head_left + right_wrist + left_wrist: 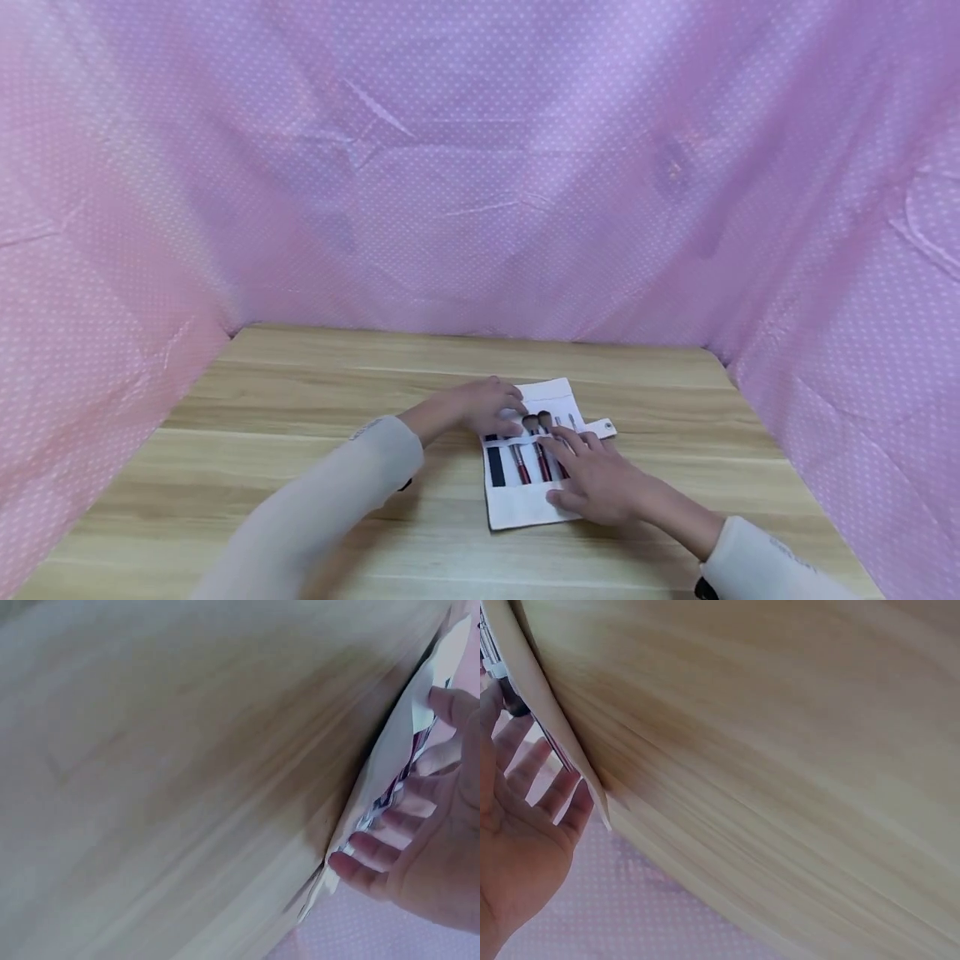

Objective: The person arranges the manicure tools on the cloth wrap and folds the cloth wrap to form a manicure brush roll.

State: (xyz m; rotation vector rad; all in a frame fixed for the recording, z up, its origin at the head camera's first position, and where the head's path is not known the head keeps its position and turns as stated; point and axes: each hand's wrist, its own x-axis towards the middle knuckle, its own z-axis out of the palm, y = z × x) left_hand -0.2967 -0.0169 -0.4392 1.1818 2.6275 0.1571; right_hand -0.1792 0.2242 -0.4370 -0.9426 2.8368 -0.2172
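A white fabric brush roll (525, 507) lies unfolded on the table, with several makeup brushes (542, 463) tucked under its band. Two dark, fluffy brush heads (545, 419) show between the hands. My left hand (489, 407) is over the roll's upper left part, its fingers loosely bent near the brush heads; in the left wrist view its fingertips are at the roll's edge. Across the roll's right side, my right hand (600, 482) spreads its fingers over the brush handles, hiding some of them. In the right wrist view, its fingertips (346, 864) are right at the roll.
A strap (602, 428) with a metal snap sticks out from the roll's right side. A black strip (496, 467) runs along its left. The wood-grain table (337, 379) is enclosed by pink dotted cloth (465, 208) at the back and sides.
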